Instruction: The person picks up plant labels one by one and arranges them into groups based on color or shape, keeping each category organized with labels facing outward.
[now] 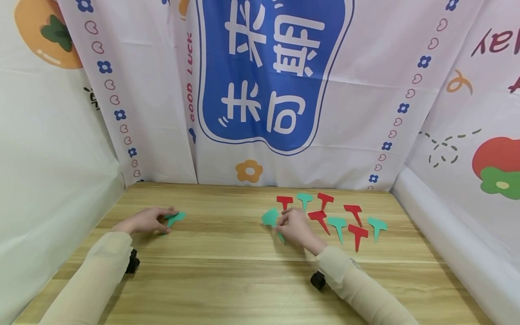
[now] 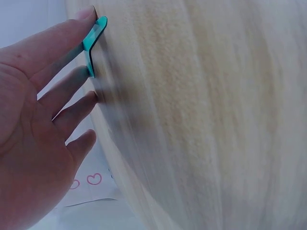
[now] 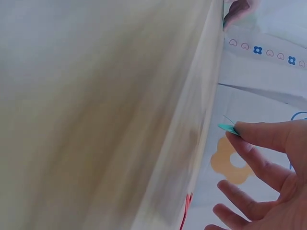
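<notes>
On desk's [image 1: 227,271] left side, a green T-shaped tag [image 1: 176,218] is pressed flat by left hand [image 1: 143,221], fingers [image 2: 72,36] straight & released, not curled. Near centre, another green tag [image 1: 270,217] is pinched by right hand [image 1: 294,227], fingers [image 3: 261,135] grasping it, lifted off desk. Further right, red & green tags [image 1: 337,216] are scattered just beside that hand.

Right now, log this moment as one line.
left hand: touches green tag on table | right hand: pinches another green tag | pile of red and green tags: right of it
</notes>
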The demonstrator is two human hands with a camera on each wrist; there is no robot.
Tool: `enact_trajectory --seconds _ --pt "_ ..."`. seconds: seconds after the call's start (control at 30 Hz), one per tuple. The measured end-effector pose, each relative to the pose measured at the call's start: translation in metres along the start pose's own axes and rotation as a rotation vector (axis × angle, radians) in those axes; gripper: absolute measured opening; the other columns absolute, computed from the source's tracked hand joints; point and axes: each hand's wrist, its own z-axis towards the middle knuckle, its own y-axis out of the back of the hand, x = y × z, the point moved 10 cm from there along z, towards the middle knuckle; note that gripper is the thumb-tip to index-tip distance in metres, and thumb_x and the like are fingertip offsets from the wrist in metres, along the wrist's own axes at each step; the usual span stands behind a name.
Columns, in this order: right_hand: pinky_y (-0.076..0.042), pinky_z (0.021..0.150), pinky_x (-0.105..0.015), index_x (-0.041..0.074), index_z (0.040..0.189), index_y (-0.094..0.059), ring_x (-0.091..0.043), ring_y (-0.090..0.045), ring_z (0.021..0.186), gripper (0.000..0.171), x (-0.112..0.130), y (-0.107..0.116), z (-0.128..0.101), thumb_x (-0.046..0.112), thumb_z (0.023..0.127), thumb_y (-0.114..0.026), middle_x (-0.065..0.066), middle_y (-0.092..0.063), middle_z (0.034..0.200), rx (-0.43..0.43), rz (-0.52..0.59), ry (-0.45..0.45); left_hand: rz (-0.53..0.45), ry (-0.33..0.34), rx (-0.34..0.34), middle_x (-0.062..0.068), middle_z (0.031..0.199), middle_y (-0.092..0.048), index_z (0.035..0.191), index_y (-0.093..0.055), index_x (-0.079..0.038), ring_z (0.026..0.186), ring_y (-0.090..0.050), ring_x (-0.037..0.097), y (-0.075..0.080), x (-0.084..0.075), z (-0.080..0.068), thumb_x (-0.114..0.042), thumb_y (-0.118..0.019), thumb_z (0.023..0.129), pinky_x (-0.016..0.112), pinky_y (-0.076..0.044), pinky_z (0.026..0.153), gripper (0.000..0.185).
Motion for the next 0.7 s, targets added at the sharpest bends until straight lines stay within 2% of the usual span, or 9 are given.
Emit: enact_trajectory --seconds 0.1,0.27,0.43,0.53,0.63,0.7 --pt "-0.036 0.106 -0.050 0.014 0.065 -0.074 -0.027 -0.053 0.118 0.012 0.005 -0.006 0.004 0.016 0.076 -0.079 -0.007 -0.071 0.098 0.004 0.007 0.005 -0.002 0.004 0.003 0.024 0.152 -0.026 0.140 -0.046 -0.007 0.136 -0.021 0.053 0.000 0.001 0.000 -0.032 -0.074 0.081 0.070 -0.021 0.104 0.070" --pt "-0.037 0.107 -0.047 0.014 0.067 -0.074 -0.026 -0.053 0.120 0.011 0.012 -0.016 0.010 0.017 0.077 -0.078 -0.004 -0.070 0.099 0.022 0.043 -0.025 -0.004 0.005 0.005 0.024 0.152 -0.026 0.140 -0.046 -0.006 0.135 -0.022 0.052 0.000 0.001 0.001 -0.032 -0.074 0.081 0.070 -0.021 0.104 0.070" --pt "-0.031 0.111 -0.049 0.012 0.066 -0.075 -0.025 -0.056 0.118 0.012 0.025 -0.025 0.016 0.017 0.077 -0.078 0.002 -0.072 0.077 0.038 0.058 -0.004 -0.005 0.002 0.007 0.024 0.152 -0.026 0.140 -0.046 -0.006 0.135 -0.022 0.052 0.000 0.001 0.001 -0.032 -0.074 0.081 0.070 -0.022 0.104 0.070" --pt "-0.033 0.110 -0.044 0.011 0.065 -0.076 -0.023 -0.058 0.115 0.013 0.030 -0.031 0.020 0.017 0.077 -0.078 0.005 -0.071 0.067 0.042 0.055 0.011 -0.004 0.001 0.009 0.024 0.152 -0.025 0.140 -0.046 -0.006 0.135 -0.022 0.053 -0.001 0.001 0.001 -0.032 -0.074 0.081 0.070 -0.021 0.104 0.071" --pt "-0.043 0.103 -0.037 0.009 0.064 -0.076 -0.021 -0.059 0.113 0.015 0.033 -0.038 0.023 0.016 0.077 -0.078 0.004 -0.070 0.065 0.047 0.069 0.003 -0.005 0.000 0.009 0.024 0.152 -0.025 0.140 -0.046 -0.006 0.135 -0.022 0.053 -0.001 0.001 0.001 -0.032 -0.074 0.081 0.070 -0.021 0.104 0.071" --pt "-0.045 0.101 -0.035 0.009 0.064 -0.076 -0.020 -0.060 0.112 0.015 0.035 -0.041 0.025 0.016 0.077 -0.078 0.004 -0.071 0.066 0.047 0.071 -0.004 -0.010 0.003 0.010 0.025 0.152 -0.025 0.140 -0.045 -0.006 0.135 -0.021 0.053 -0.001 0.001 0.001 -0.032 -0.074 0.081 0.070 -0.021 0.104 0.071"
